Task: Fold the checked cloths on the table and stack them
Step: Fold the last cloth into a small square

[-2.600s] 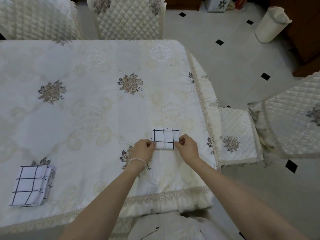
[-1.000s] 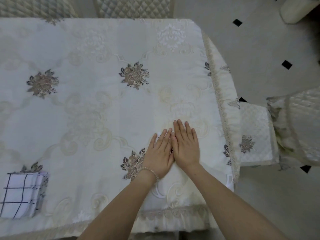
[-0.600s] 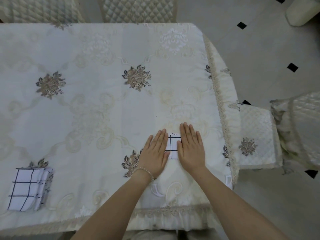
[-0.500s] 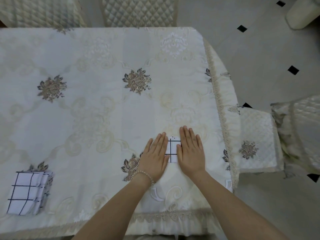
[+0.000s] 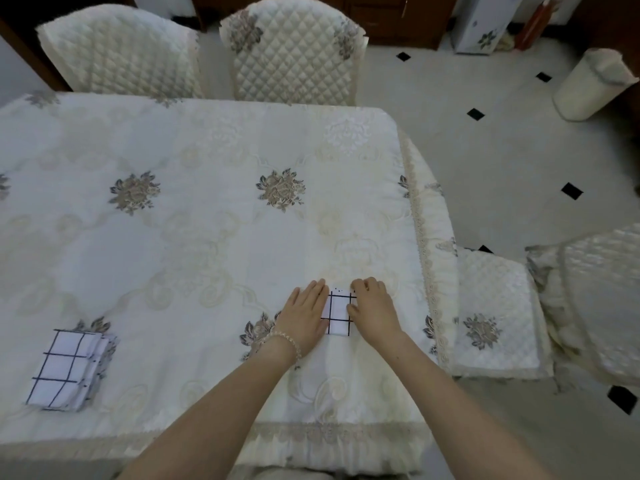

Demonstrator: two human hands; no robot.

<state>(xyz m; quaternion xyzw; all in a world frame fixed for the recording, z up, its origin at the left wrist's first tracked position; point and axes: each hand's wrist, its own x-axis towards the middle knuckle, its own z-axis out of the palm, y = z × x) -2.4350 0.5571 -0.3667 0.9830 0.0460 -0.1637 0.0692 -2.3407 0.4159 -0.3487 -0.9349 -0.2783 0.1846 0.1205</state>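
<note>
— Where's the cloth being worked on?

— The folded checked cloth (image 5: 338, 314) lies near the table's (image 5: 207, 258) right edge, just right of a brown flower motif (image 5: 258, 332) woven into the tablecloth. It's down to a small rectangle, so I'd judge its folding all but done.

— And the hands?

— The left hand (image 5: 306, 315) lies flat on the cloth's left side, fingers straight, pressing. The right hand (image 5: 374, 311) sits on the right side with its fingers curled at the cloth's far corner (whether they actually pinch the edge, I can't tell).

— What's left of the job?

— Far left of that motif, near the table's front edge, sits the stack of folded cloths (image 5: 69, 370). This piece has to go onto it. I see no unfolded cloths on the table, so this looks like the last.

— Anything different from half a second back?

— Then both palms were flat, smoothing. Now the right fingers have bent, and more of the grid shows between the hands. The head has also tipped up: the quilted chairs (image 5: 291, 53) behind the table are in sight.
</note>
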